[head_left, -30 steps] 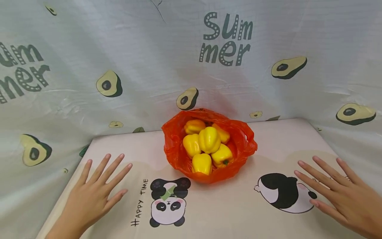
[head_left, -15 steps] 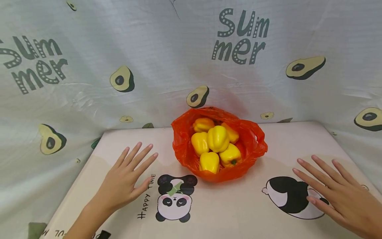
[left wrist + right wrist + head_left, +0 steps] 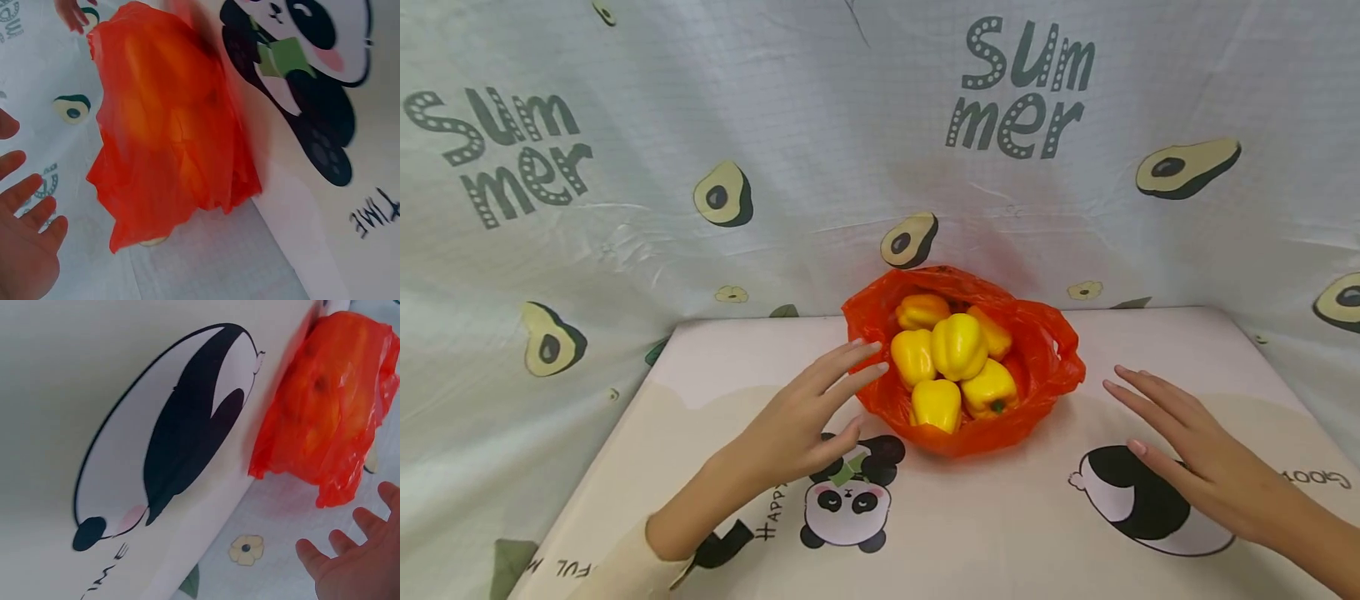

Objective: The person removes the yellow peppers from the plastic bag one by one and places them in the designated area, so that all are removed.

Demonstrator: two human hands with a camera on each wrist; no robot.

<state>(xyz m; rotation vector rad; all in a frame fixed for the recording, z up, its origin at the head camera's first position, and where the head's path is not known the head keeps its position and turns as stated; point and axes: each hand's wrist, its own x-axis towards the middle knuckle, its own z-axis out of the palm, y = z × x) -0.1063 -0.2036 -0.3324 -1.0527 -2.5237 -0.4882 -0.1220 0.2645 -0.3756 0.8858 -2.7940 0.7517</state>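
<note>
A red plastic bag (image 3: 1045, 400) stands with its mouth wide on the table, and several yellow bell peppers (image 3: 959, 347) are heaped in it. My left hand (image 3: 808, 412) is in the air at the bag's left side, fingers extended and overlapping its rim in the head view. To the right of the bag, my right hand (image 3: 1195, 450) hovers over the printed table cover, fingers extended and a gap between it and the bag. Neither hand holds anything. From the wrist views the bag's outer wall (image 3: 169, 125) hides most of the peppers.
The light table cover (image 3: 970, 525) bears printed pandas and lettering. Behind and at both sides hangs a pale curtain (image 3: 820, 125) with avocado and "summer" prints, close behind the bag at the table's back edge.
My left hand has moved right and forward to the bag's left rim. My right hand has turned and shifted slightly left toward the bag. The head view has shifted a little.
</note>
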